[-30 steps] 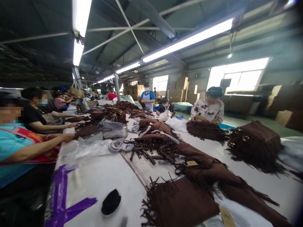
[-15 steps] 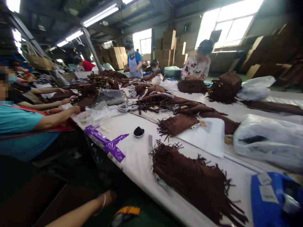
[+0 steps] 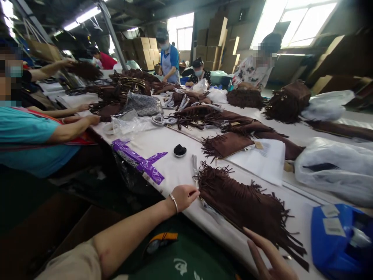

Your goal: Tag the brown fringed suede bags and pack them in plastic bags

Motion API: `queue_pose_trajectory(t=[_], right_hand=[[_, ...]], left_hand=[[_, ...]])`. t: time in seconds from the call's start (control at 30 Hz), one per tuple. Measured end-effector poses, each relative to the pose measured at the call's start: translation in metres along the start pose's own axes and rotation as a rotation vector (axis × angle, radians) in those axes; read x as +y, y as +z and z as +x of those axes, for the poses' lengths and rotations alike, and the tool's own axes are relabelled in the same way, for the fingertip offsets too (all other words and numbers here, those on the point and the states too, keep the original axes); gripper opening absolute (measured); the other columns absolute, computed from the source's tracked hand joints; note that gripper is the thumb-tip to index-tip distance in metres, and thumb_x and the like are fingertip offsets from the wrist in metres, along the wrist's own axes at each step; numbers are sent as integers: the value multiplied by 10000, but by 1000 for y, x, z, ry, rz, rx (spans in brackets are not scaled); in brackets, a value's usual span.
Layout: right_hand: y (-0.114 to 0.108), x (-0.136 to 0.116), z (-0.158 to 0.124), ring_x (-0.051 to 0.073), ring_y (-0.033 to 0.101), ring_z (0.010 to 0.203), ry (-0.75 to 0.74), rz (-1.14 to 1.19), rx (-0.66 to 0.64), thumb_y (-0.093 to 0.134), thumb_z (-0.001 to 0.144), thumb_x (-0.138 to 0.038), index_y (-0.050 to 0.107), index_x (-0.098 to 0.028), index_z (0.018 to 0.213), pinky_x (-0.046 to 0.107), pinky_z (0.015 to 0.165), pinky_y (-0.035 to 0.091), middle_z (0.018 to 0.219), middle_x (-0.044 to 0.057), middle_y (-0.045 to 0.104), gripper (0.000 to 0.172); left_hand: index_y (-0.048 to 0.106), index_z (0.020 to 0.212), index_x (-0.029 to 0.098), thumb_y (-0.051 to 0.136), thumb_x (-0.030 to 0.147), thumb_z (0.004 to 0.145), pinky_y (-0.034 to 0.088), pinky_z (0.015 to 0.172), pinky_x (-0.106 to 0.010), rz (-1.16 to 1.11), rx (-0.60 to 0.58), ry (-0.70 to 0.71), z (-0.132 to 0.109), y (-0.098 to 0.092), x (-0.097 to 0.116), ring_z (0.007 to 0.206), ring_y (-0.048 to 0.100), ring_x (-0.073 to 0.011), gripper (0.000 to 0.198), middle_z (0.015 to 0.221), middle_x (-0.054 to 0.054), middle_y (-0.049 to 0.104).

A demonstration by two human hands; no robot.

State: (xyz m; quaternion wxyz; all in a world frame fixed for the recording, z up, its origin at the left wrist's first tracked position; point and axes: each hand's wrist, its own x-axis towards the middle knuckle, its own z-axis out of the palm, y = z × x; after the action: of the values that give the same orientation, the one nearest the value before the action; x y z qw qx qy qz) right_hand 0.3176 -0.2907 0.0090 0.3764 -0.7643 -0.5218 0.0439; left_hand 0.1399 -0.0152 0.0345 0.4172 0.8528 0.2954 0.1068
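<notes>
A dark brown fringed bag (image 3: 247,202) lies flat on the white-covered table in front of me, its zipped edge towards me. My left hand (image 3: 184,197), with a bracelet on the wrist, has its fingers pinched together at the bag's near left corner. Above that corner lies a grey wrapped strip (image 3: 194,165). At the bag's near edge, lower right, my right hand (image 3: 271,256) has its fingers stretched out and apart; part of it is cut off by the frame.
Purple tape (image 3: 140,160) and a small dish of black material (image 3: 180,150) lie left of the bag. A blue package (image 3: 329,243) and a clear plastic bag (image 3: 335,167) are at right. Brown bags (image 3: 204,116) pile up beyond. Co-workers stand around the table, one in turquoise (image 3: 32,132) at left.
My left hand has risen from below the table edge to the bag's corner. My right hand has come into view. A co-worker at far left now lifts a brown fringed piece.
</notes>
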Motion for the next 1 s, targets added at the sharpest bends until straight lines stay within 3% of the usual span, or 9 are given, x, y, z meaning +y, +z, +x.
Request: queue_pose_trajectory(t=[0.17, 0.33, 0.43, 0.53, 0.6, 0.67, 0.77, 0.87, 1.0], right_hand=[[72, -8, 62, 228, 544, 1111, -252, -106, -119, 523, 884, -305, 453, -266, 1296, 403, 944, 499, 1183, 62, 596, 419], [104, 8, 67, 240, 546, 1029, -267, -226, -168, 552, 868, -403, 501, -266, 1245, 418, 899, 473, 1108, 57, 601, 404], [109, 21, 64, 223, 541, 1029, -313, -224, -77, 520, 886, -420, 493, -271, 1265, 390, 908, 448, 1118, 46, 601, 407], [111, 24, 64, 217, 538, 1040, -340, -228, -35, 518, 889, -419, 489, -268, 1277, 381, 928, 426, 1159, 45, 590, 418], [111, 22, 65, 213, 538, 1040, -336, -220, -39, 531, 885, -407, 493, -266, 1272, 375, 931, 423, 1162, 43, 590, 414], [110, 21, 64, 207, 538, 1037, -327, -204, -46, 543, 881, -395, 495, -266, 1267, 367, 923, 428, 1148, 40, 595, 409], [108, 19, 62, 208, 530, 1052, -277, -174, -67, 554, 874, -411, 499, -276, 1256, 372, 931, 426, 1149, 34, 592, 409], [100, 12, 66, 195, 534, 1043, -189, -90, -108, 523, 884, -441, 531, -298, 1206, 356, 919, 440, 1123, 18, 598, 353], [92, -13, 102, 198, 529, 1054, -127, -39, -180, 473, 895, -473, 606, -322, 1081, 368, 928, 443, 1076, 3, 613, 274]], left_hand=[[636, 916, 120, 313, 306, 955, 448, 447, -206, -66, -33, -255, 19, 25, -33, 456, 601, -127, 374, 601, -32, 674], [616, 971, 107, 352, 351, 951, 493, 527, -261, 9, 81, -244, 46, 7, -52, 505, 617, -158, 360, 601, -40, 662], [597, 1118, 174, 442, 247, 917, 472, 863, -341, 88, 156, -97, 77, -14, -58, 953, 628, -205, 264, 978, -80, 688], [572, 1195, 226, 490, 64, 841, 280, 1073, -410, 329, 62, 259, 112, -29, -61, 1309, 360, -241, 399, 1345, -71, 503], [601, 1141, 187, 479, 25, 834, 209, 1098, -453, 535, -51, 474, 128, -37, -62, 1365, 255, -267, 368, 1384, -99, 457], [631, 1030, 149, 468, 21, 842, 181, 1109, -437, 630, -131, 546, 134, -47, -62, 1363, 260, -257, 280, 1307, -132, 521], [635, 907, 124, 497, 8, 805, 179, 1111, -395, 646, -188, 509, 117, -71, -62, 1274, 390, -246, 207, 1099, -158, 625], [629, 890, 115, 586, 58, 735, 295, 1033, -424, 652, -227, 377, 73, -92, -63, 1047, 541, -281, 170, 939, -155, 655], [650, 936, 135, 600, 159, 752, 441, 819, -369, 580, -221, 99, 2, -88, -61, 840, 604, -259, 192, 858, -111, 673]])
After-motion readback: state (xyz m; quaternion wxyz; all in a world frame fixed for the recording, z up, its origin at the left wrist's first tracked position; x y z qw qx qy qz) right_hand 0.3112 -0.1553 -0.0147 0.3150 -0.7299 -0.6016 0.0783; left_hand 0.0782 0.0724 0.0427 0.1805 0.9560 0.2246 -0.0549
